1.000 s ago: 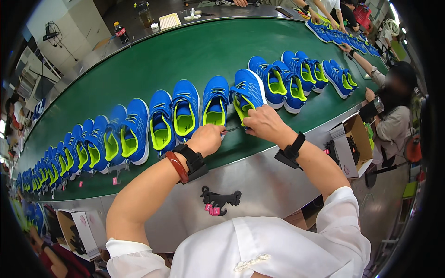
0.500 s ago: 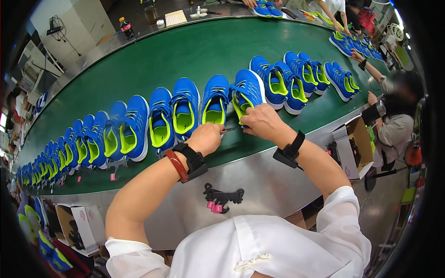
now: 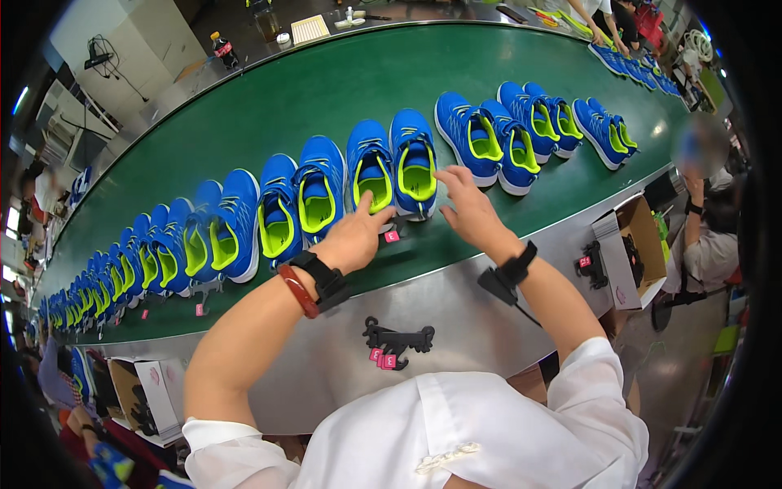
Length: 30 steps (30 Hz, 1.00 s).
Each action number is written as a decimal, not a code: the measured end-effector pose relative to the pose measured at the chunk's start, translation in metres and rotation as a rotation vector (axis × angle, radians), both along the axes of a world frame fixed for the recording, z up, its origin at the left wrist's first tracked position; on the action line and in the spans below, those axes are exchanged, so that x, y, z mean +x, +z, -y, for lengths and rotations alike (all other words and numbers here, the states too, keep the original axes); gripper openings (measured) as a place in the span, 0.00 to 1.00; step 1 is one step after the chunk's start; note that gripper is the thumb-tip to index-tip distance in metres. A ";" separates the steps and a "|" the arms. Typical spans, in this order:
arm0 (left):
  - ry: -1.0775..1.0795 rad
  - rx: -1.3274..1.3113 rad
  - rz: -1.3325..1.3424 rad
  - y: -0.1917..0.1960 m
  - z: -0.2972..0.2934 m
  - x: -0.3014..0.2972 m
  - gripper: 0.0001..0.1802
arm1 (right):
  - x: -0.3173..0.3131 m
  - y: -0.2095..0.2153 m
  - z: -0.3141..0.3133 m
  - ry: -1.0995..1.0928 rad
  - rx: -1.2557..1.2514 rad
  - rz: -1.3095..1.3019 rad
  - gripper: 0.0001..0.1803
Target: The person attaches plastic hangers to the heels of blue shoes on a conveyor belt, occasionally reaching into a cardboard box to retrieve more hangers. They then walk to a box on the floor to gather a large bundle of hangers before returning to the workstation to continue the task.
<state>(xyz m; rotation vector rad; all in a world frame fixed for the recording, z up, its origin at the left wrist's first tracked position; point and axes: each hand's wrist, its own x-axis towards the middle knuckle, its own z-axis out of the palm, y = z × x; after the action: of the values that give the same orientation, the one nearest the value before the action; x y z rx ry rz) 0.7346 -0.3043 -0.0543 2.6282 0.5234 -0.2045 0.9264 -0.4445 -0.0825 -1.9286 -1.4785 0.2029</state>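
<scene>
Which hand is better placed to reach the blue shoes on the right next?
Probably the right hand: it is open, visibly holding nothing, and closest to those blue shoes with lime-green linings and white soles. The left hand is farther away, at another blue shoe.

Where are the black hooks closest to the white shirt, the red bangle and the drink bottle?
Black hooks [image 3: 403,339]: head view, on their dark body.
Red bangle [image 3: 298,292]: head view, on its band.
Drink bottle [image 3: 223,50]: head view, around its middle.
</scene>
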 end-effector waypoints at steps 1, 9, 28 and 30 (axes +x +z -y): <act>0.011 0.072 -0.004 0.006 -0.003 0.001 0.35 | -0.007 0.001 0.013 -0.047 0.020 -0.064 0.26; -0.075 0.201 0.315 0.030 0.008 0.098 0.18 | -0.102 0.003 0.075 0.575 -0.179 0.031 0.20; -0.141 0.000 0.371 -0.043 0.020 0.200 0.06 | -0.018 -0.019 0.108 -0.050 -0.173 -1.273 0.10; -0.195 0.024 0.438 -0.046 0.020 0.193 0.06 | 0.008 -0.012 0.109 -0.206 -0.124 -1.185 0.15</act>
<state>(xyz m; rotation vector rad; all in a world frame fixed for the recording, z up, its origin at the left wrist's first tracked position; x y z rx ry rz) 0.9274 -0.3242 -0.1003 2.6326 0.1209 0.3144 0.9339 -0.5532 -0.0943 -1.5118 -0.4707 1.1240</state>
